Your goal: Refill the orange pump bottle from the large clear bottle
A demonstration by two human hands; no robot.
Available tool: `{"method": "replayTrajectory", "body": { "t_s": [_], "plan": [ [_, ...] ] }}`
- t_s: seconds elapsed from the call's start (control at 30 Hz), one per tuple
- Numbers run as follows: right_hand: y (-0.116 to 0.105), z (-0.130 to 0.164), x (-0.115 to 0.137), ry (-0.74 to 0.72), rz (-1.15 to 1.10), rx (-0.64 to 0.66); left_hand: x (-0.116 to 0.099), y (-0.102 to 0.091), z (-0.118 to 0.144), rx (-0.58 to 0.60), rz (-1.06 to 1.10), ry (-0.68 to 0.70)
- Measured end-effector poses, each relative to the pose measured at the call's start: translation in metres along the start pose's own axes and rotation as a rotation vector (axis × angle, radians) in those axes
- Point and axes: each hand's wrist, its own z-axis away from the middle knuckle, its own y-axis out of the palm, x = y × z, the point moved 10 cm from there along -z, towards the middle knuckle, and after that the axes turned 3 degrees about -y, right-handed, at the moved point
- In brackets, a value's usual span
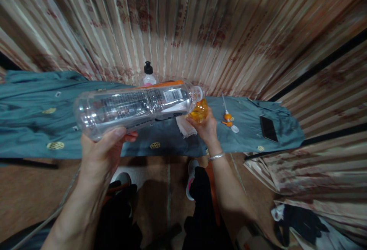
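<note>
My left hand (pixel 104 146) is wrapped round the base end of a large clear plastic bottle (pixel 137 106) with an orange-edged label and a barcode. The bottle lies nearly level in the air, its open neck pointing right. Under that neck, my right hand (pixel 208 125) grips a smaller bottle (pixel 200 111) with amber-yellow liquid in it. The large bottle's neck hides the small one's mouth, so I cannot tell whether they touch. A white tissue or cloth (pixel 186 127) lies beside my right hand. An orange pump head (pixel 227 118) with a thin tube rests farther right.
A teal cloth (pixel 169 139) covers the narrow table. Behind the large bottle stands a small bottle with a black cap (pixel 148 67). A clear round cap (pixel 235 129) and a dark phone (pixel 268 128) lie at right. Patterned curtains (pixel 177 24) hang behind.
</note>
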Motion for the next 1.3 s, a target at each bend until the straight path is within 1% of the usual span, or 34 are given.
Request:
{"method": "replayTrajectory", "body": {
  "t_s": [0.17,0.3,0.57,0.7,0.93,1.3],
  "plan": [
    [0.0016,0.0003,-0.0017,0.019,0.012,0.013,0.0013,-0.0017,-0.0012,0.008,0.023,-0.002],
    [0.001,0.0004,-0.0025,0.002,0.013,-0.003,0.0027,-0.0032,-0.0017,-0.008,0.026,-0.015],
    [0.0011,0.0002,-0.0023,-0.007,0.011,-0.003,-0.0018,0.0018,-0.0003,0.001,-0.004,0.004],
    [0.0009,0.0005,-0.0013,-0.017,0.013,-0.009,-0.0014,0.0011,-0.0004,-0.008,0.011,-0.004],
    [0.0007,0.0,-0.0027,0.02,0.028,0.001,0.002,-0.0016,-0.0009,-0.006,0.01,-0.015],
    [0.0012,0.0009,-0.002,-0.021,0.019,-0.009,-0.001,0.0012,-0.0006,0.006,0.004,0.005]
  ]
}}
